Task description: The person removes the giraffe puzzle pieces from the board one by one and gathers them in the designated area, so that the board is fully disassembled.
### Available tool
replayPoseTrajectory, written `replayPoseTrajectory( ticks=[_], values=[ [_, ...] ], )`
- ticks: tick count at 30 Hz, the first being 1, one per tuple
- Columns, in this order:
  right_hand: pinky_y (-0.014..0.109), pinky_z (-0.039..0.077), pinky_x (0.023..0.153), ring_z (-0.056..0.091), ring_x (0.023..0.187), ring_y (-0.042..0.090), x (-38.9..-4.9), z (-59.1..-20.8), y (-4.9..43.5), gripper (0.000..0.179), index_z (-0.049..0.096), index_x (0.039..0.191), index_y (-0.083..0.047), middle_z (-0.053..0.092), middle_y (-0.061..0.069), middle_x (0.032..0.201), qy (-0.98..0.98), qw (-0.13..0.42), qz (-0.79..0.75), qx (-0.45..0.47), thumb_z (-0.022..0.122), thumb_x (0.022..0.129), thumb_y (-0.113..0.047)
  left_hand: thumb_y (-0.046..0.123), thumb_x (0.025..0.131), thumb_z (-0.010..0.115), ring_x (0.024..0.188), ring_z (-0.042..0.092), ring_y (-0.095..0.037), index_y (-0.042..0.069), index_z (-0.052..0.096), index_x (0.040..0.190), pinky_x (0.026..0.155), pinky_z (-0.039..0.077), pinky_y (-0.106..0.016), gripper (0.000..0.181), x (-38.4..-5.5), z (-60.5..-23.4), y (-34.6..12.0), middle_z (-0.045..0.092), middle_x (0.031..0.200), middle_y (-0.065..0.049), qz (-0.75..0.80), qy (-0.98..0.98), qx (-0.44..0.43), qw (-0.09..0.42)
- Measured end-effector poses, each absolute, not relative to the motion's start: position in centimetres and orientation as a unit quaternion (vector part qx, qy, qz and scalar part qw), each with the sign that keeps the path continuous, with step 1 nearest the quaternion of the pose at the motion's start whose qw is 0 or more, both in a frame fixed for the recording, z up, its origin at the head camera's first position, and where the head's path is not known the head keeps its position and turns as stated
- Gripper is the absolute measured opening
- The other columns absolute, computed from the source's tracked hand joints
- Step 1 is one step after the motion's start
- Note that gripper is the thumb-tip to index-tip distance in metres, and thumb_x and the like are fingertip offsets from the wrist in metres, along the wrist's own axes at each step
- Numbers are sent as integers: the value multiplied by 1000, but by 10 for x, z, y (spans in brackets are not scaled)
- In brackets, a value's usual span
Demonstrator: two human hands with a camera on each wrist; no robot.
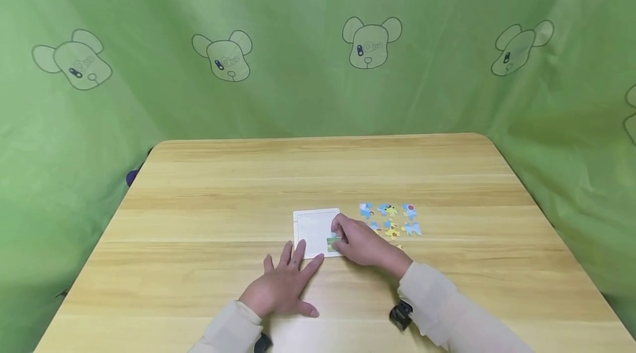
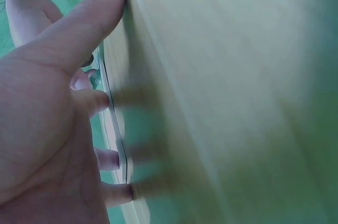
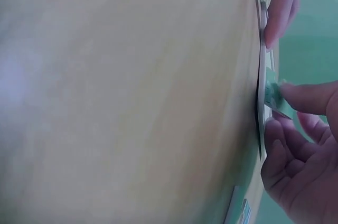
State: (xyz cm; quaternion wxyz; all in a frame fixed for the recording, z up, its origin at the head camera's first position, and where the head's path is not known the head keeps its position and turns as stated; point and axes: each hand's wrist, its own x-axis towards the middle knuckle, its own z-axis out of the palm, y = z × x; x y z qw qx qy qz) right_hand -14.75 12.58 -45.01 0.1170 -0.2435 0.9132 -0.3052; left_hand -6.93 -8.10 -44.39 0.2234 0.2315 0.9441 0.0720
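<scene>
A white puzzle tray (image 1: 314, 228) lies flat on the wooden table. Over its lower right part, my right hand (image 1: 366, 243) pinches a green puzzle piece (image 3: 274, 96) between thumb and fingers; in the right wrist view the piece is tilted at the tray's edge. My left hand (image 1: 282, 288) has its fingers spread, with fingertips on the tray's near edge and the thumb out over the table. In the left wrist view, the left thumb (image 2: 100, 18) and fingertips meet the table and tray side.
Several loose jigsaw pieces (image 1: 392, 230), blue and yellow, lie in rows to the right of the tray, some partly hidden by my right hand. The wooden table (image 1: 223, 193) extends all round. A green curtain (image 1: 298, 93) with bear-head outlines hangs behind and beside it.
</scene>
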Motion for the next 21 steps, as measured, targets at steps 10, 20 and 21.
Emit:
replayPoseTrajectory(
  ticks=[10,20,21],
  values=[
    [26,42,63,45,68,12,-149,-452,152,11,55,96,-13,49,-3,74,919,94,-328,-197,62,88,-9,70,69,61,142,7,-44,33,13,152,101,20,-72,103,-68,-443,-80,3,158,-16,74,943,235,223],
    [27,50,71,56,78,12,-148,-446,201,24,61,113,-1,61,1,87,922,73,-335,-180,59,89,-5,70,69,61,142,5,-43,33,12,152,102,19,-72,103,-67,-443,-81,1,158,-15,75,944,231,222],
    [26,50,69,56,77,12,-147,-445,206,25,61,114,1,61,1,86,922,70,-339,-176,60,89,-5,70,69,61,142,5,-43,34,12,152,102,19,-72,103,-67,-443,-81,1,158,-15,76,944,231,222]
  ],
)
